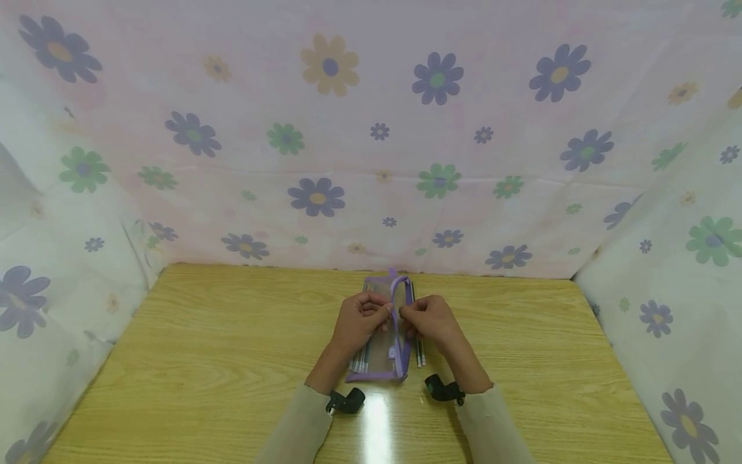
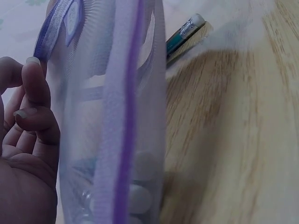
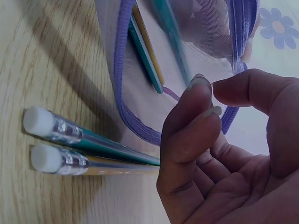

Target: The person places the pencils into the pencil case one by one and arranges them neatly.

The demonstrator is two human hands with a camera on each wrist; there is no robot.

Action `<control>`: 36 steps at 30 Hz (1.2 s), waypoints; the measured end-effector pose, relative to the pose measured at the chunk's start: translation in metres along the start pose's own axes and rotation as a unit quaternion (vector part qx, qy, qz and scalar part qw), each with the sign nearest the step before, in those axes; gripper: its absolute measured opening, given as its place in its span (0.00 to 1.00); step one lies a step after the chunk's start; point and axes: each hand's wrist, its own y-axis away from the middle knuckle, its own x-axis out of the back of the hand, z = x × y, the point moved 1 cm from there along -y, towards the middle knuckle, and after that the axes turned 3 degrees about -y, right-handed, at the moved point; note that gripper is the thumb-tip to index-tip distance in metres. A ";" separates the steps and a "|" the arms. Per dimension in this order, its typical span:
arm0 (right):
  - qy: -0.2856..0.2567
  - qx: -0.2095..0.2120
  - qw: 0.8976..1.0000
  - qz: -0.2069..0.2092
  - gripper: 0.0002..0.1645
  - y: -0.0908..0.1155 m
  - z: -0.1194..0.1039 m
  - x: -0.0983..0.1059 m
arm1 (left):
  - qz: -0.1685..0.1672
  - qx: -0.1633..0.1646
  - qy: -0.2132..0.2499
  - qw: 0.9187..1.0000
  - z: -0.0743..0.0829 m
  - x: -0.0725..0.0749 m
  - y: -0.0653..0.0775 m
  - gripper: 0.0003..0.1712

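Observation:
A see-through mesh pencil pouch (image 1: 380, 361) with purple trim lies on the table, its zipped mouth gaping to the right. My left hand (image 1: 358, 321) pinches the mouth's upper left edge. At the opening is my right hand (image 1: 433, 317), fingers bent, with a narrow gap between thumb and index fingertip. A blurred teal pencil (image 3: 172, 37) slants inside the pouch, its end beside that index fingertip. Further teal and yellow pencils (image 3: 145, 56) lie in the pouch. Outside it, a teal pencil (image 3: 98, 140) and a yellow pencil (image 3: 105, 165) with white erasers lie beneath the right hand.
The wooden table (image 1: 232, 335) reaches back to a flowered cloth (image 1: 371, 219), which also hangs at both sides. A black wrist camera (image 1: 348, 401) sits on the left wrist and another black camera (image 1: 443, 388) on the right.

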 end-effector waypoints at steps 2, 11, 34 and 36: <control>0.002 0.003 1.000 0.001 0.14 -0.001 0.000 0.001 | 0.004 -0.001 0.000 1.000 0.000 0.000 0.000 0.07; 0.041 0.023 0.998 0.032 0.10 -0.003 0.004 0.007 | 0.010 -0.001 0.007 1.000 0.001 0.000 0.000 0.08; 0.218 0.051 0.968 0.116 0.08 -0.008 0.015 0.023 | 0.020 -0.008 0.013 1.000 0.001 0.000 0.000 0.07; 0.226 0.050 0.966 0.117 0.09 -0.008 0.016 0.023 | 0.020 -0.009 0.013 1.000 0.000 0.000 0.000 0.07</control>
